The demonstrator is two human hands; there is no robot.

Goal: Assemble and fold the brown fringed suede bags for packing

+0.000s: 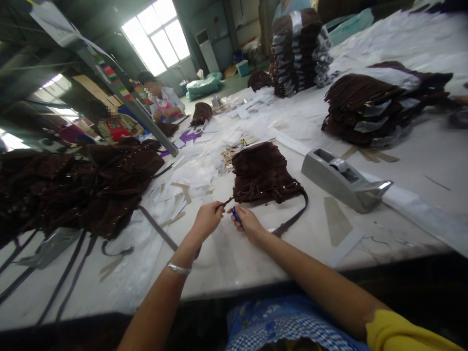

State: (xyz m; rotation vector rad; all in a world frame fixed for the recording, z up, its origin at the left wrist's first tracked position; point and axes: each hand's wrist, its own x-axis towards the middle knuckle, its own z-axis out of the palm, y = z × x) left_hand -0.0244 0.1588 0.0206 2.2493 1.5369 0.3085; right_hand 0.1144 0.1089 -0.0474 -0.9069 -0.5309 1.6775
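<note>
A dark brown fringed bag (259,168) lies flat on the white table (226,258) in front of me. My left hand (208,220) is closed on the bag's strap near its lower left corner, pulling a short length out from the bag. Close to its right, my right hand (249,224) is wrapped round a small blue tool (237,218), whose exact kind I cannot make out. The far end of the strap (302,209) curves down from the bag's right side and passes behind my right forearm.
A grey tape dispenser (341,178) stands right of the bag. Brown bags are heaped at left (73,185), piled at right (369,107) and stacked at the back (298,53). Paper scraps (193,165) litter the table. Two people in aprons work beyond a metal post (135,102).
</note>
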